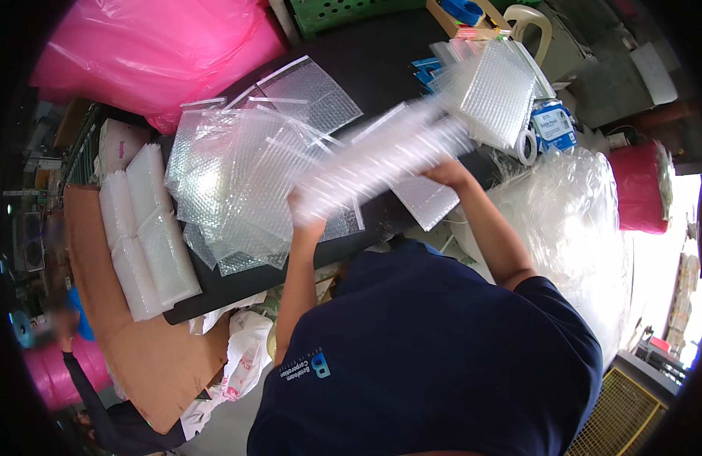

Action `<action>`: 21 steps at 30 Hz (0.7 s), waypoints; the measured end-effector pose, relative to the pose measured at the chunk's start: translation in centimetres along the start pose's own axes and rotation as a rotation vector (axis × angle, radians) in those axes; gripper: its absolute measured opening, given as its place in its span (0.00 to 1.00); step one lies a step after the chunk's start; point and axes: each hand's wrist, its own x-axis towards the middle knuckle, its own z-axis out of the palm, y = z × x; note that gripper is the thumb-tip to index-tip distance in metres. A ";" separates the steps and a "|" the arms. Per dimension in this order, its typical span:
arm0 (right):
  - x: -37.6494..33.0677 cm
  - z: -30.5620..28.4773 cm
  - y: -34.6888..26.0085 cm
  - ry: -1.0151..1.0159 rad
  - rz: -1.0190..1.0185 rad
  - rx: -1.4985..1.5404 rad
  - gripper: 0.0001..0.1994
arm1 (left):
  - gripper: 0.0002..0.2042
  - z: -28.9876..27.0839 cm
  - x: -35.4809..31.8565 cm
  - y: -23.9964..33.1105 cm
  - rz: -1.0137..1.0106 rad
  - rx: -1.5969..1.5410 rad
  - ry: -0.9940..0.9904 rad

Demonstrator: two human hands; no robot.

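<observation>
Both of my hands hold a stack of clear bubble-wrap bags [381, 159] above a black table [381, 61]; the stack is blurred by motion. My left hand [305, 211] grips its lower left end and my right hand [444, 172] its right side. Just to the left of the stack, a loose pile of bubble-wrap bags [233, 186] with adhesive strips lies spread on the table. More bubble bags [497, 91] sit behind my right hand. My dark blue shirt fills the lower middle of the view.
Neat stacks of bubble bags [149, 235] lie at the table's left end beside brown cardboard [130, 342]. A pink plastic bag [153, 53] is at the far left, a large clear plastic bag [575, 220] and pink roll [640, 186] at the right. A blue box [554, 125] and tape roll [527, 146] stand nearby. Another person [77, 342] is at the lower left.
</observation>
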 end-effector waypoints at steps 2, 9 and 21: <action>2.4 -4.3 2.4 -0.166 -0.364 0.131 0.22 | 0.17 2.1 3.2 1.3 0.014 0.091 0.001; 2.2 -7.9 0.3 0.169 -0.149 -0.171 0.16 | 0.29 7.1 4.7 1.3 -0.629 -0.986 -0.433; 0.8 -11.8 11.2 -0.197 0.543 -0.206 0.50 | 0.42 18.0 -1.9 -2.7 -0.919 0.384 0.171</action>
